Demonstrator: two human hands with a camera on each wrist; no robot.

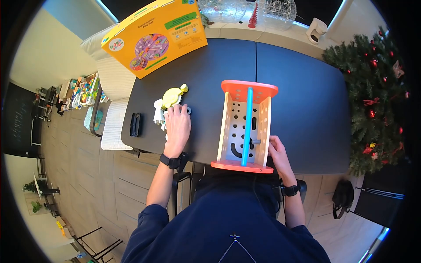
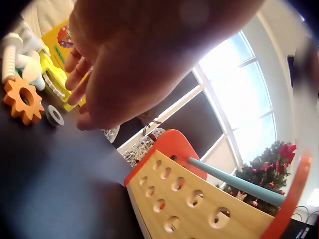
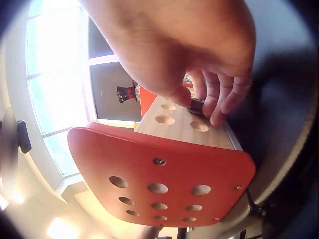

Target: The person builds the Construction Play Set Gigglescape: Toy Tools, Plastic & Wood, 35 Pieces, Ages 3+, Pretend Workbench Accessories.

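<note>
A wooden toy toolbox (image 1: 265, 118) with red ends and a blue rod handle (image 1: 249, 109) stands before me on the table. My right hand (image 1: 280, 155) is at its right wall, where thumb and fingers pinch the dark grey head of a bolt (image 3: 197, 105) at a hole. The grey shank (image 1: 255, 141) pokes through inside the box. To the left, my left hand (image 1: 177, 127) reaches over a small pile of toy parts, fingers loosely bent and holding nothing. Around it lie yellow pieces (image 1: 172, 96), white pieces (image 1: 158, 115), an orange gear (image 2: 14, 98) and a grey washer (image 2: 51, 118).
A large yellow play-set box (image 1: 184, 33) stands at the table's back left. A black case (image 1: 136, 125) lies near the left edge. Beyond the right edge is a decorated Christmas tree (image 1: 368, 79). A pale chair (image 1: 115, 118) stands left of the table (image 1: 302, 105).
</note>
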